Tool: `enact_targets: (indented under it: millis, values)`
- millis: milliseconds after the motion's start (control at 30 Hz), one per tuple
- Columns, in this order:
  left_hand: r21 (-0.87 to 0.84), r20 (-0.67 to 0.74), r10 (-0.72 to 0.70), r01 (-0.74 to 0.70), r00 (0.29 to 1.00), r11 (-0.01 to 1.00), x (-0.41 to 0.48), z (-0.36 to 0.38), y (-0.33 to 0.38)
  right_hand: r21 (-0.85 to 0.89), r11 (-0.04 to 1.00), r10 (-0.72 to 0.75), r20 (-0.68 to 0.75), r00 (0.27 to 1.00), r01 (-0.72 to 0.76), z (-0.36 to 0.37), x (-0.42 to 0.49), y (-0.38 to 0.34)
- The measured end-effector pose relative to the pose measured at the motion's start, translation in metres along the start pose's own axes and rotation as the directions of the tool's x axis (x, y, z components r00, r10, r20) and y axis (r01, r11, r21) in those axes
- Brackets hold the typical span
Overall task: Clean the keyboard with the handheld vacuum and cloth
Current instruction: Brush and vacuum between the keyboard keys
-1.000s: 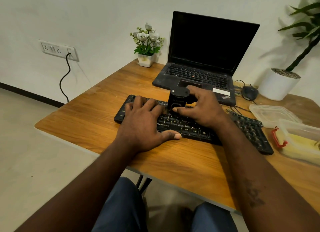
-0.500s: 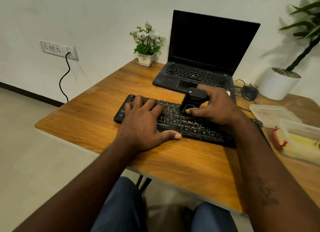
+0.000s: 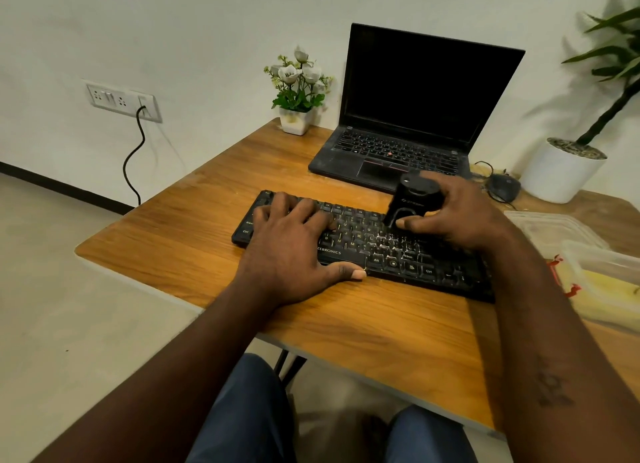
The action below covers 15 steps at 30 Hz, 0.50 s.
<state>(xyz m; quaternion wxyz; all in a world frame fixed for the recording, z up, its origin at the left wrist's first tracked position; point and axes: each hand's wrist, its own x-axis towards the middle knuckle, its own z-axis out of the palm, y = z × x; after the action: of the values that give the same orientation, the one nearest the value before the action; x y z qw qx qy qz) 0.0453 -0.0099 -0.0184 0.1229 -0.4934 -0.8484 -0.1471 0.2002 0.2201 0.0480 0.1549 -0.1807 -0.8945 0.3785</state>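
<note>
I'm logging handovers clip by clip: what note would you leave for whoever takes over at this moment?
Left hand: flat on the left half of the keyboard, steadying it.
Right hand: grips the handheld vacuum, mouth down on keys right of centre.
It lies on the table before the laptop.
Done: unclear; white crumbs show below the vacuum.
Left: finish vacuuming, then wipe; a yellow thing in the container, far right, may be the cloth.

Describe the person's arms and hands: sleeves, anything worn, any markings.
The left forearm and right forearm are bare, with no sleeves in view. The left hand and right hand show no gloves, rings or watch. A dark tattoo-like marking runs along the right forearm.
</note>
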Motion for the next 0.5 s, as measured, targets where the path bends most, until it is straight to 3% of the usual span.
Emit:
enact_targets:
  millis: [267,400,500]
  values:
    - [0.015,-0.008,0.001,-0.001,1.0,1.0,0.0,0.001,0.0,-0.176,0.947,-0.286,-0.071,0.956,0.271,0.063,0.017,-0.028]
    - [0.005,-0.008,-0.001,0.001,1.0,1.0,-0.001,0.0,-0.001,-0.017,0.992,-0.125,-0.061,0.99,0.124,0.036,0.011,-0.019]
    - [-0.008,-0.017,0.0,0.0,1.0,1.0,0.0,0.0,0.0,0.032,0.996,-0.086,-0.074,0.994,0.089,0.029,0.007,-0.015]
